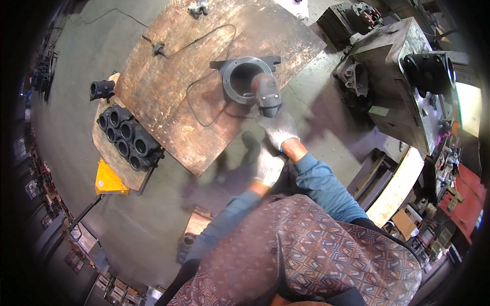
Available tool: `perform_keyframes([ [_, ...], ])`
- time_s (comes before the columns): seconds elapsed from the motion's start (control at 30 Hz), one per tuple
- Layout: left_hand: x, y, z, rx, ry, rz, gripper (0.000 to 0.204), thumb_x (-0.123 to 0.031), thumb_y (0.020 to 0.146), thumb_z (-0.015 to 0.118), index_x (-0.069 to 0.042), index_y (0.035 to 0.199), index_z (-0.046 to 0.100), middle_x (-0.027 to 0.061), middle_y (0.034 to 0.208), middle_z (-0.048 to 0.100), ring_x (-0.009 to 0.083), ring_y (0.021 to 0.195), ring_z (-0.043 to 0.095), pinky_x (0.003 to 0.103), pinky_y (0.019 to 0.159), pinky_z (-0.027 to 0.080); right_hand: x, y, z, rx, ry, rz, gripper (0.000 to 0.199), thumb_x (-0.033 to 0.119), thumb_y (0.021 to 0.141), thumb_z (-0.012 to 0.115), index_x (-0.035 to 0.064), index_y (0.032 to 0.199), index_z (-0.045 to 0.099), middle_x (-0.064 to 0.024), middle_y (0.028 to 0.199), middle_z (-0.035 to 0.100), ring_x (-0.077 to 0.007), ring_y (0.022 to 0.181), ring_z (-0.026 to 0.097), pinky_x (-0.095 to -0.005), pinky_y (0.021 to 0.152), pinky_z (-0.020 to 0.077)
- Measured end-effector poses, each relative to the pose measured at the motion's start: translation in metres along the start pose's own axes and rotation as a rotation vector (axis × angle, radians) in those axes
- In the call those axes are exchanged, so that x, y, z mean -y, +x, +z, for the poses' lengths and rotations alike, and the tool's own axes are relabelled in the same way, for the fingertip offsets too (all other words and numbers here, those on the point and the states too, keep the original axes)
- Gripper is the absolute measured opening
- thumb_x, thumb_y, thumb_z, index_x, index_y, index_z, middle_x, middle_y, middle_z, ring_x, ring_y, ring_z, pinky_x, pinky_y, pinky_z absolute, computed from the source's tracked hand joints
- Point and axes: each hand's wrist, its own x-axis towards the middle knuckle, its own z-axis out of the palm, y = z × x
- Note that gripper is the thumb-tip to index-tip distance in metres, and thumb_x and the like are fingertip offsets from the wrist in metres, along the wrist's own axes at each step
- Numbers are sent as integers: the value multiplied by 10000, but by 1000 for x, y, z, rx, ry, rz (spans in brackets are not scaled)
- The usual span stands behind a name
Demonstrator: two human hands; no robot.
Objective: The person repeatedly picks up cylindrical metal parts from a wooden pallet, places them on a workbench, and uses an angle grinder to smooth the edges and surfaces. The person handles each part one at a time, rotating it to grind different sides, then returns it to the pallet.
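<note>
A power grinder (268, 96) with a grey and reddish body is at the near right rim of a dark cast metal housing (236, 96). The housing has a round opening, a bright machined flange and side lugs. My right hand (279, 129), in a white knit glove, is closed around the grinder's body. Just below it, my gloved left hand (270, 165) is closed at the rear of the tool, its fingertips partly hidden by the right hand. The grinder's working end is blurred against the housing's rim.
The housing rests on a worn wooden tabletop (173, 109), where a black cord (190, 97) loops. Left of it, several black castings (125, 133) stand on a board by a yellow pallet jack (109, 178). To the right is a metal bench (393, 66) holding another dark casting (426, 74).
</note>
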Motion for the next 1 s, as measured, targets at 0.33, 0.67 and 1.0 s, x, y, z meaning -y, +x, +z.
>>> perform_keyframes([
  [0.33, -22, -14, 1, -28, 117, 35, 563, -244, 842, 753, -33, 1329, 565, 163, 1161, 700, 320, 1086, 672, 400, 912, 523, 5, -18, -6, -8, -73, 40, 732, 369, 804, 770, -36, 1337, 472, -319, 1183, 666, -461, 1131, 653, -472, 966, 502],
  [0.67, -28, 16, 9, 44, 184, 58, 581, -197, 776, 778, 31, 1266, 564, 222, 1123, 688, 357, 1029, 680, 434, 887, 542, 16, 6, -19, -82, -1, -31, 480, 286, 779, 792, -46, 1092, 643, -211, 937, 727, -310, 860, 724, -423, 783, 553],
  [1.0, 34, -40, -10, -161, -171, -80, 618, -225, 833, 788, 0, 1350, 537, 184, 1255, 640, 305, 1155, 631, 415, 985, 503, 2, -26, 34, 85, -98, -26, 787, 431, 807, 786, -68, 1320, 460, -281, 1093, 699, -408, 1043, 699, -455, 919, 519],
])
